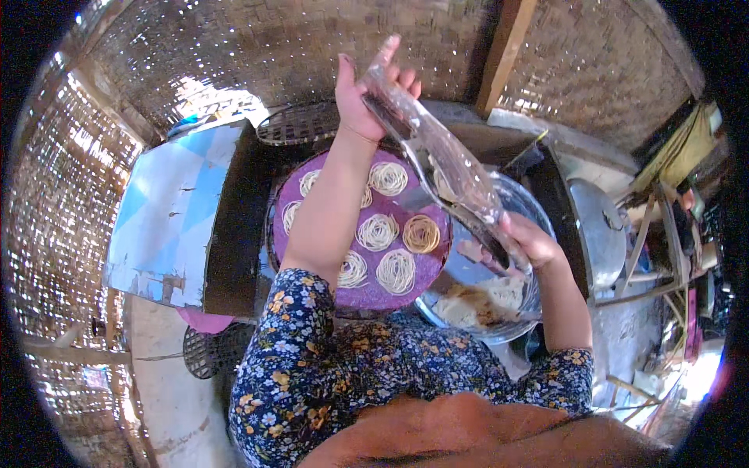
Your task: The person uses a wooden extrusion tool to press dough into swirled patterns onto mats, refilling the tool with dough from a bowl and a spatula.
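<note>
Both of my hands grip a long, dough-smeared wooden tool (pixel 449 148), which looks like two bars lying along each other. It slants from the upper middle down to the right. My left hand (pixel 367 97) is stretched far forward, closed around the upper end with thumb and forefinger sticking out. Around the lower end, my right hand (pixel 532 243) is wrapped above a metal basin (pixel 550 222). Pale dough and brownish crumbs (pixel 484 303) lie in the basin. Beneath my left forearm is a round purple tray (pixel 425 273) with several coils of pale noodles (pixel 378 232) and one yellower coil (pixel 421 234).
A box-like stand with a blue and white top (pixel 175 214) is at the left. Behind the tray lies a dark woven basket (pixel 300 125). A large metal pot lid (pixel 597 234) and a wooden rack (pixel 663 234) stand at the right. Woven bamboo walls (pixel 312 47) enclose the space.
</note>
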Demonstrator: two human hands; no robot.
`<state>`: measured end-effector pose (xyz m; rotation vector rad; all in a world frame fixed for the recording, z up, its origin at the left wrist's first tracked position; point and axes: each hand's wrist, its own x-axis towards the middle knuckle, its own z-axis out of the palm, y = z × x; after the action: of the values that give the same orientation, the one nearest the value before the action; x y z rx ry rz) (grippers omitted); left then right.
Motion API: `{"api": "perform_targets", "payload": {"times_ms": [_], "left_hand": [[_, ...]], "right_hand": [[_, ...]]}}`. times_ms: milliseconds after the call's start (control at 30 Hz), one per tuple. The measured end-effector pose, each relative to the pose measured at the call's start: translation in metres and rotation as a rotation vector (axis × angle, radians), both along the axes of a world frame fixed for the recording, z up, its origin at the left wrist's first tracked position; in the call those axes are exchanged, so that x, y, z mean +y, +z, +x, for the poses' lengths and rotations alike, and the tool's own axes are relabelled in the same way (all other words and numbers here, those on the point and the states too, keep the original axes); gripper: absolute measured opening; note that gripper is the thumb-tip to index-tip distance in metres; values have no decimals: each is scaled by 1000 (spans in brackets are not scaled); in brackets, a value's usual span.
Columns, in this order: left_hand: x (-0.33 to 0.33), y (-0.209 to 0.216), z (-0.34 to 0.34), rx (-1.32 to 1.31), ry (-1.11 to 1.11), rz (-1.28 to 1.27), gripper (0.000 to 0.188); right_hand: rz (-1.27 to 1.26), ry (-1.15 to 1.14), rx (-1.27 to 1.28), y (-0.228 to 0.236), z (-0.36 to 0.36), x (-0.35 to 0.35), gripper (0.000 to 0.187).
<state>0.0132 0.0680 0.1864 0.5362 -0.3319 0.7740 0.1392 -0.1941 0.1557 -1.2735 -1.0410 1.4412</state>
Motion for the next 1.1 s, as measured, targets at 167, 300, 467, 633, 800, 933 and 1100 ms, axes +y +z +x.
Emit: {"api": "perform_targets", "payload": {"times_ms": [167,300,467,633,800,933,1100], "left_hand": [[25,-33,9,91,-24,-43,65],[41,-75,16,132,74,-147,61],[50,-92,-2,59,49,-151,61],[32,-82,3,45,47,-193,64],[46,-52,-12,1,106,-121,65],[39,-49,-24,-15,58,-117,62],[23,-51,-19,-71,13,-101,60]], "right_hand": [[-211,8,-326,-4,23,31,54],[-212,-39,-419,-33,38,54,52],[-269,-11,-576,-27,21,57,50],[-161,-27,-664,4,21,41,44],[-70,-70,-818,17,10,56,42],[-84,-63,-758,19,2,49,42],[-98,-40,-874,37,3,33,42]]}}
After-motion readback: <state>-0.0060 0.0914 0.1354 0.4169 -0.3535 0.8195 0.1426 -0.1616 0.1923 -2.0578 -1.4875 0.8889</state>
